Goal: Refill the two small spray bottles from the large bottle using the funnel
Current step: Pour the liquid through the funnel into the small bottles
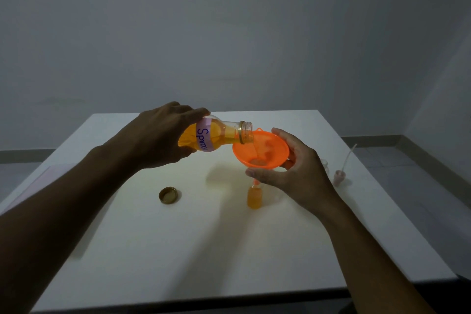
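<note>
My left hand (163, 135) grips the large bottle (216, 136), which holds orange liquid and bears a pink label reading "Spray". The bottle is tipped, its open mouth over the orange funnel (262, 150), and liquid runs into the bowl. My right hand (293, 173) holds the funnel by its rim and underside. The funnel's spout sits in the neck of a small bottle (254, 197) standing on the white table (178, 250), mostly full of orange liquid. A second small bottle (325, 164) stands behind my right hand, mostly hidden.
The large bottle's gold cap (169, 195) lies upside down on the table left of the small bottle. A pink spray head (340, 177) with its dip tube pointing up stands near the right edge. Grey wall behind, floor on the right.
</note>
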A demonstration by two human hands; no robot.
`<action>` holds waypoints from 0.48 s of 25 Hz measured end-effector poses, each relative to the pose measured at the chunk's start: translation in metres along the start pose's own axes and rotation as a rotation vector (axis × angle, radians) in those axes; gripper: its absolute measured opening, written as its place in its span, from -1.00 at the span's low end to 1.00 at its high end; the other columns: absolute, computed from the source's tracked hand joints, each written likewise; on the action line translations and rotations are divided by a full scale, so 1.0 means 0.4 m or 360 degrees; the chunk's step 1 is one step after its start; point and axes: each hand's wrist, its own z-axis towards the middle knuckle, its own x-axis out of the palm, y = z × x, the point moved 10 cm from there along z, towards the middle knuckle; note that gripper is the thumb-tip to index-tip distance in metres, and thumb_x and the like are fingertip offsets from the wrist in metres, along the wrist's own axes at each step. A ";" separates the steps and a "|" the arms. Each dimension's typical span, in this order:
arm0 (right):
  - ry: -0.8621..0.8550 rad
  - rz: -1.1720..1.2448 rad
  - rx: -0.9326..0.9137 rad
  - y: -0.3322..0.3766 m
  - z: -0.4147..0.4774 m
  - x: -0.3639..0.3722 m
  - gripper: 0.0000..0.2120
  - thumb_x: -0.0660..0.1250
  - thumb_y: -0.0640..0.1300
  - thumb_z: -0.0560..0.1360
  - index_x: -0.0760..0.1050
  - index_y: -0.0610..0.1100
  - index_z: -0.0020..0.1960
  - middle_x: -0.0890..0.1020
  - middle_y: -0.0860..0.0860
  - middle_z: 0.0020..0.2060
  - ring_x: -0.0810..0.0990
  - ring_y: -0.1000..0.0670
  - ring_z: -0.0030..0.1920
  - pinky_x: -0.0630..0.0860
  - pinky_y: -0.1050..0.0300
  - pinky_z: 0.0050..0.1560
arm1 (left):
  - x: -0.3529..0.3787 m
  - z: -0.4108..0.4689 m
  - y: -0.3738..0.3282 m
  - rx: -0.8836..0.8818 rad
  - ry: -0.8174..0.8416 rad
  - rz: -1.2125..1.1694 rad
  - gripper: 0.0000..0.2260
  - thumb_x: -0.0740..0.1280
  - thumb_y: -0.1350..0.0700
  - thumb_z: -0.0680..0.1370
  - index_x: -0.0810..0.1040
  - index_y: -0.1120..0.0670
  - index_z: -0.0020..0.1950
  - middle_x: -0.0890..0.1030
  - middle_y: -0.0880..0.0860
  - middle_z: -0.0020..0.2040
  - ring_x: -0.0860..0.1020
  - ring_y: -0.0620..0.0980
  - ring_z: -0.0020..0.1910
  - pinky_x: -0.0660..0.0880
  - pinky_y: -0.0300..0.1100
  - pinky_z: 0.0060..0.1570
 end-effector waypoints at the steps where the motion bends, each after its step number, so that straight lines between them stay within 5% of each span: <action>1: 0.0001 0.0005 0.0000 0.000 0.000 0.000 0.04 0.58 0.26 0.12 0.30 0.01 0.51 0.46 0.06 0.39 0.49 0.01 0.32 0.59 0.03 0.21 | 0.000 0.000 -0.002 0.0005 -0.0005 0.0008 -0.32 0.55 0.04 0.35 0.37 0.02 0.42 0.60 0.09 0.19 0.55 0.11 0.10 0.58 0.01 -0.10; 12: 0.0017 -0.0015 0.0010 -0.002 0.004 0.002 0.05 0.55 0.29 0.12 0.28 0.01 0.52 0.45 0.05 0.41 0.48 0.01 0.31 0.57 0.10 0.16 | -0.001 0.004 -0.001 0.0001 -0.0028 0.0019 -0.31 0.56 0.03 0.35 0.37 0.03 0.42 0.60 0.09 0.18 0.55 0.10 0.10 0.54 -0.02 -0.12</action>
